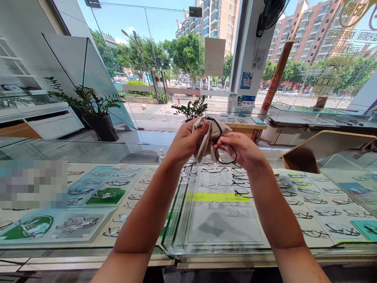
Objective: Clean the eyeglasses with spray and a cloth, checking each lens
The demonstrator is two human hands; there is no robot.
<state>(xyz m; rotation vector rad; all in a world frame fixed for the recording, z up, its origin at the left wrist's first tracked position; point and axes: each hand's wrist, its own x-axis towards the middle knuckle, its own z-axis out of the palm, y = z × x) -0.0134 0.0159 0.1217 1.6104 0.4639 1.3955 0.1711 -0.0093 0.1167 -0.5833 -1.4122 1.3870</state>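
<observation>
A pair of dark-rimmed eyeglasses (226,162) is held up above the glass counter (225,245), between my two hands. My left hand (185,141) grips a beige cleaning cloth (203,147), its thumb pressing the folds around one lens of the glasses. Fingers of my right hand (243,148) pinch the frame near the other lens, which hangs bare of the cloth. The cloth hides part of the far rim and some of my left fingers.
Rows of eyeglasses (216,185) lie inside the counter below my forearms. A small white bottle (161,155) stands behind my left forearm. At the right is a wooden-edged board (303,159). Potted plants (101,125) stand beyond the counter, before the glass front.
</observation>
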